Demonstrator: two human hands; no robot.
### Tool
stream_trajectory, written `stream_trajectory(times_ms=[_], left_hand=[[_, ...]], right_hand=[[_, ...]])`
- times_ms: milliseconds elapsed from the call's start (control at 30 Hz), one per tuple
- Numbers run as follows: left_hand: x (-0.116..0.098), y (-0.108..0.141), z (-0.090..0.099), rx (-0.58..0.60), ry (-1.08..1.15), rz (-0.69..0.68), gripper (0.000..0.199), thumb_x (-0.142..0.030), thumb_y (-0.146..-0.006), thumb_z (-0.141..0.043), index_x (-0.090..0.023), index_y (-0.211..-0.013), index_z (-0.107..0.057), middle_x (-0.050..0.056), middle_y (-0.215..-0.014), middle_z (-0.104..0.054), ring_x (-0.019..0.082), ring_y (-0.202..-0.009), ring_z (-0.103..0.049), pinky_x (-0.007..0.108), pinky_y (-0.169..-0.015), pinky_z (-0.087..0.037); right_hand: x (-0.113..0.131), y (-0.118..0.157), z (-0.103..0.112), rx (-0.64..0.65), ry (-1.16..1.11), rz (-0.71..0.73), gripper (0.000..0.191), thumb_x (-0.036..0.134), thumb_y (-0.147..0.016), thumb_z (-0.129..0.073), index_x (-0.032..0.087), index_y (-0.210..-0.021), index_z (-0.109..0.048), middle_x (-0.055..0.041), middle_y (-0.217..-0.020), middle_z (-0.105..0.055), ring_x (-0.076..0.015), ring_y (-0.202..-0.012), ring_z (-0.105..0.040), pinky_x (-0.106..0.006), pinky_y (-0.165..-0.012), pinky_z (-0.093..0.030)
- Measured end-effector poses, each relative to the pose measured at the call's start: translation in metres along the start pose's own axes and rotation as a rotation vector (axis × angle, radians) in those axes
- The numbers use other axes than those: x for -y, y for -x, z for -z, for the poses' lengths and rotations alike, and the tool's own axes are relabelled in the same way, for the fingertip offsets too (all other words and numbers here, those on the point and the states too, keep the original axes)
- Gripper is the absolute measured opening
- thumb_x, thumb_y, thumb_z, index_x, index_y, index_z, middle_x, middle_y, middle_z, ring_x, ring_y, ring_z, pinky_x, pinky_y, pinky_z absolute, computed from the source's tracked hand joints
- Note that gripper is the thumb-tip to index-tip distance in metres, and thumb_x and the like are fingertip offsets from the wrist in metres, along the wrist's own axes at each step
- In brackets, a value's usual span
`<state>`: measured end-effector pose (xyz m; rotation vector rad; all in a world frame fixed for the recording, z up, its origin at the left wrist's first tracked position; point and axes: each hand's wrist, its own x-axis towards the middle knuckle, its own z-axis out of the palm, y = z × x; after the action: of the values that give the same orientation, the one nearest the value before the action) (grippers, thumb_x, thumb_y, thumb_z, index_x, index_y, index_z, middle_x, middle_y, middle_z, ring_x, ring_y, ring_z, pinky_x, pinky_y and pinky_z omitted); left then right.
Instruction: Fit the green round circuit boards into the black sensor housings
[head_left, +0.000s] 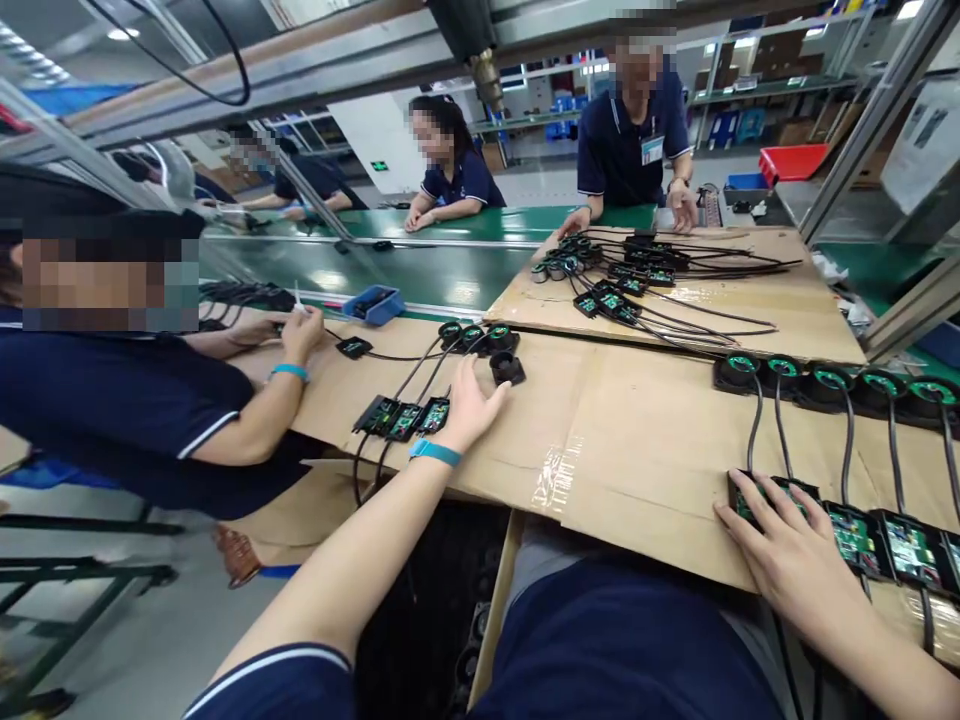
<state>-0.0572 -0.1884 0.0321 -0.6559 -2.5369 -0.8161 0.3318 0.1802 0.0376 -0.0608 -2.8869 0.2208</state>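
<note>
R hand (pixel 795 550) (palm dn) on PCB boxes (pixel 853 540).

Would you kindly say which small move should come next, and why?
Probably the left hand should close on the small black square part with a round hollow, since its spread thumb and fingers are beside that part, while the right hand lies over the row of black rectangular circuit-board cases.

No wording legible

A small green sign (pixel 380 166) with pale marks stands on the white surface (pixel 356 140) at the back, too small to read. A standing co-worker (pixel 619 165) wears a blue-and-white badge (pixel 652 150); its print is equally unreadable.
</note>
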Motion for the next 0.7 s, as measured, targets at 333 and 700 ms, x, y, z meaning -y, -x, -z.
stream_trajectory(times_ms=[333, 700], left_hand=[[-0.094, -0.05, -0.065, 0.285, 0.212, -0.091, 0.051, -0.033, -0.078, -0.072, -0.012, -0.121, -0.056, 0.019, -0.116, -0.063, 0.036, -0.115, -0.06, 0.054, -0.101, -0.049], [-0.111, -0.036, -0.068, 0.448, 0.642, -0.185, 0.044, -0.04, -0.074, -0.085, -0.023, -0.104, -0.058, 0.008, -0.109, -0.06, 0.029, -0.106, -0.059, 0.045, -0.093, -0.052]], right_hand=[[0.015, -0.042, 0.04, 0.001, 0.058, -0.042, 0.037, 0.047, -0.091, -0.059, 0.039, -0.126, -0.07, -0.01, -0.137, -0.067, -0.0367, -0.131, -0.057, -0.062, -0.107, -0.041], [0.078, -0.415, 0.022, -0.026, 0.178, 0.056, 0.052, 0.041, -0.095, -0.06, 0.019, -0.143, -0.058, -0.0186, -0.155, -0.047, -0.0375, -0.143, -0.04, -0.056, -0.112, -0.036]])
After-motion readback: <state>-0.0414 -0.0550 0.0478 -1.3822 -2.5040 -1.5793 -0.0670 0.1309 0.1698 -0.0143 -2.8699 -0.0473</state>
